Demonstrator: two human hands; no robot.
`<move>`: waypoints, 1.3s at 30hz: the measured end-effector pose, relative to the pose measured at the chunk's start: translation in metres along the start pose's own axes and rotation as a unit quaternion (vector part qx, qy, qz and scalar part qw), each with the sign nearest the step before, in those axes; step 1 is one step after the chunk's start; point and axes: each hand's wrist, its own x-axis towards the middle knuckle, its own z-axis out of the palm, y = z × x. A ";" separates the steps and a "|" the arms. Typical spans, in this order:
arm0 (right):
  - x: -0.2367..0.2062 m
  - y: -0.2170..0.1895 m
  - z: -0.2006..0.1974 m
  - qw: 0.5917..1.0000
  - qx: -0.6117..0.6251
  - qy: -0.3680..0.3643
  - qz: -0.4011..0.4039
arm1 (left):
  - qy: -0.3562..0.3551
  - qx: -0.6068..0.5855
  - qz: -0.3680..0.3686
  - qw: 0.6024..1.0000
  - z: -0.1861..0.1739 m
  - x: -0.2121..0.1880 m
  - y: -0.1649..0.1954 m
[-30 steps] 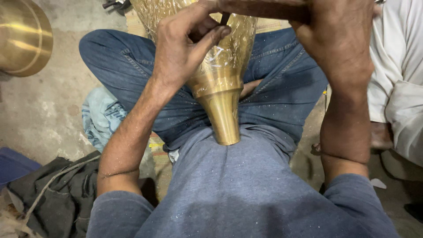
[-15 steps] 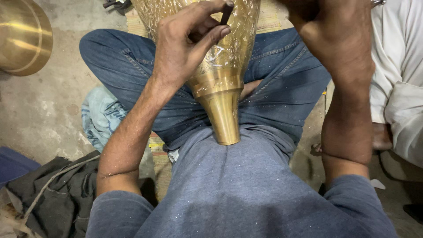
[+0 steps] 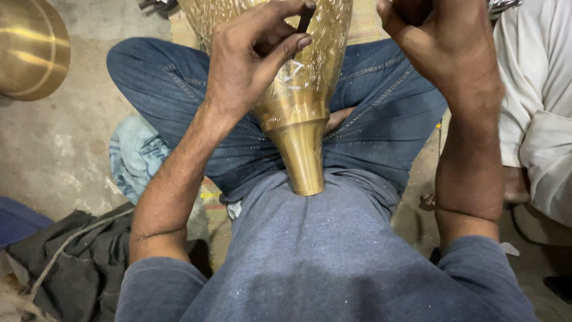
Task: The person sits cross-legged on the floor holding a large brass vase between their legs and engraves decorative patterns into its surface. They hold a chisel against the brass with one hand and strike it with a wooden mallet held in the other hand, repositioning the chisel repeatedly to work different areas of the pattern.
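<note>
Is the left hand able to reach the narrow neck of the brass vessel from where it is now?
Probably yes. The left hand pinches a thin dark tool against the brass vessel, and the narrow neck lies bare just below it, with nothing between them.

No packages, labels, signs or screens in view.
</note>
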 end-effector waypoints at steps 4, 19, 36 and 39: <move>-0.001 0.002 0.001 0.988 -0.144 0.013 -0.048 | -0.004 0.002 -0.015 1.000 0.000 -0.001 -0.001; 0.003 0.001 0.006 0.989 -0.104 0.038 -0.096 | -0.003 -0.019 0.000 1.000 -0.002 -0.003 -0.004; -0.004 0.023 0.019 0.999 0.001 0.013 -0.048 | 0.001 0.000 -0.017 1.000 -0.001 -0.005 -0.006; -0.002 0.022 0.017 0.997 -0.017 0.021 -0.068 | 0.008 0.003 0.005 1.000 0.000 -0.006 -0.009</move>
